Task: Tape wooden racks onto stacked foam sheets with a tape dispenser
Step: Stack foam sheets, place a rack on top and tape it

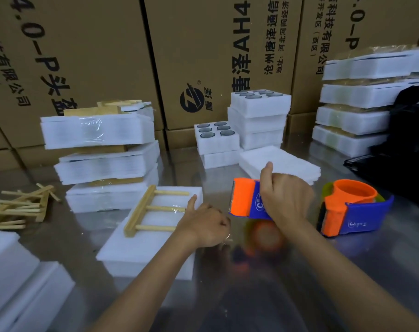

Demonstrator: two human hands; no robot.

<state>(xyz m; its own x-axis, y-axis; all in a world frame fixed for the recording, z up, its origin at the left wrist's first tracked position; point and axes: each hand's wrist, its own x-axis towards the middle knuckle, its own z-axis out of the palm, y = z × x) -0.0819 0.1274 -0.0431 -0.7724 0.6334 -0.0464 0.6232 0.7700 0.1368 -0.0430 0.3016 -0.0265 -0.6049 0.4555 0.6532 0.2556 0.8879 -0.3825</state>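
Note:
A wooden rack (141, 209) with three dowels lies on a stack of white foam sheets (141, 245) on the shiny metal table. Clear tape crosses the middle dowel. My left hand (204, 225) rests at the stack's right edge, fingers curled, thumb up against the foam; a thin strip of tape seems pinched under it. My right hand (285, 200) grips an orange and blue tape dispenser (245, 200), held just above the table to the right of the stack.
A second orange and blue dispenser (349, 207) sits to the right. Taped foam bundles (103, 159) pile up at left and at the far right (354, 101). Loose wooden racks (21, 207) lie at left. Foam trays with round holes (218, 137), a black bag (409, 149) and cardboard boxes (203, 56) stand behind.

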